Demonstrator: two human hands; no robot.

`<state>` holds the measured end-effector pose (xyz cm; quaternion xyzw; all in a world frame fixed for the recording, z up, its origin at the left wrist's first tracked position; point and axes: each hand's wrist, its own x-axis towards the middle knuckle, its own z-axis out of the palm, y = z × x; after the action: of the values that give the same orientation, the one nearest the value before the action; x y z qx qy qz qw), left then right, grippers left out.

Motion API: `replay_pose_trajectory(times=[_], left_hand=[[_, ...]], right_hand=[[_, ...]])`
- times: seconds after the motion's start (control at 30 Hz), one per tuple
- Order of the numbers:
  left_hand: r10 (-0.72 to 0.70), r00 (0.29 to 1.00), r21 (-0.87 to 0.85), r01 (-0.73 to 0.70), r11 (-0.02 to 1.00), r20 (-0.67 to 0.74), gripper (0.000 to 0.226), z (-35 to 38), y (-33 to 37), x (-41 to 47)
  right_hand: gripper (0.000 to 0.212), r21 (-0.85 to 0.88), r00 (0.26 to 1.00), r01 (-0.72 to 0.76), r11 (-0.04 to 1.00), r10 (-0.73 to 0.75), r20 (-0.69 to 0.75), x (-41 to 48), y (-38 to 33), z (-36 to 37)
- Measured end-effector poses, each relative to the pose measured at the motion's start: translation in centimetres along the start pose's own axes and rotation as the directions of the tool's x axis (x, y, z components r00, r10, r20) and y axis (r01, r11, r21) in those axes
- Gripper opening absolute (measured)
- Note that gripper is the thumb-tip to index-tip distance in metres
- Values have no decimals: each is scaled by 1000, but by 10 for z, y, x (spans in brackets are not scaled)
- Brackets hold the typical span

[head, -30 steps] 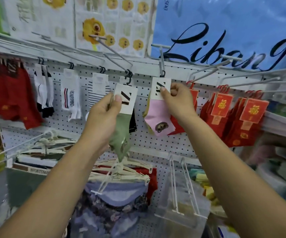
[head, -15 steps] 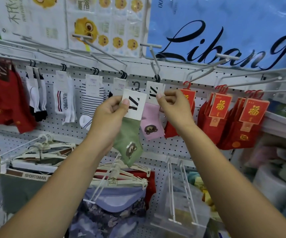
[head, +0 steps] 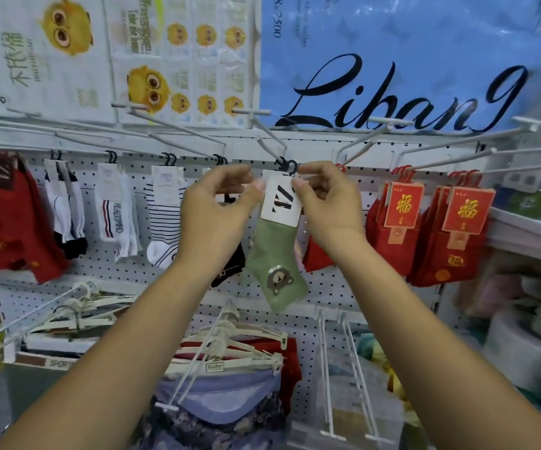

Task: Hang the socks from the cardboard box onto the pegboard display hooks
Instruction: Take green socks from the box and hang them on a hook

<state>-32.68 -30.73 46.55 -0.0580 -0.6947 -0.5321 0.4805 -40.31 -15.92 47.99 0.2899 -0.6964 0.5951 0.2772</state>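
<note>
One wide-angle view, worn on the head, faces the pegboard (head: 337,287) head-on from arm's reach and tilts slightly up. Posters (head: 165,60) fill the top edge and hangers (head: 230,349) sit low. Straight rails bow toward the sides.

The left hand (head: 217,219) and right hand (head: 331,206) have short, plain nails (forearms behind the fingers (head: 230,172) bare).

Green sock (head: 275,264) pinched at card by left hand (head: 217,216), right hand (head: 327,203), under display hook (head: 270,139)
</note>
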Motion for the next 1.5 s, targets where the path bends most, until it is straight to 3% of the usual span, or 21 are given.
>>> replay_pose_trajectory(times=[0.23,0.37,0.57,0.77,0.9,1.07,1.33,1.5], left_hand=[[166,985,95,-169,981,42,13,6,22,22],[178,983,74,-181,981,41,1,7,26,25],[187,982,106,-190,976,39,7,8,32,23],[160,984,143,-169,975,72,3,1,33,20],[147,986,195,-161,967,83,15,-8,25,6],[69,980,242,-114,963,189,26,-21,10,-24],[-1,879,137,-73,988,477,31,-40,0,-117],[31,744,-8,-35,999,668,30,-28,-1,-210]], right_hand=[[19,-55,993,111,992,-113,-18,22,6,14],[22,-56,992,127,990,-128,-6,27,16,21],[25,-74,991,123,990,-126,-39,29,26,23],[36,-81,998,66,995,-66,8,17,25,14],[48,-141,999,11,990,-7,31,-4,25,-4],[48,-219,997,-81,972,82,-5,-54,23,-35],[35,-350,946,-306,885,241,-217,-197,2,-88],[30,-530,920,-382,757,261,-292,-317,-18,-122]])
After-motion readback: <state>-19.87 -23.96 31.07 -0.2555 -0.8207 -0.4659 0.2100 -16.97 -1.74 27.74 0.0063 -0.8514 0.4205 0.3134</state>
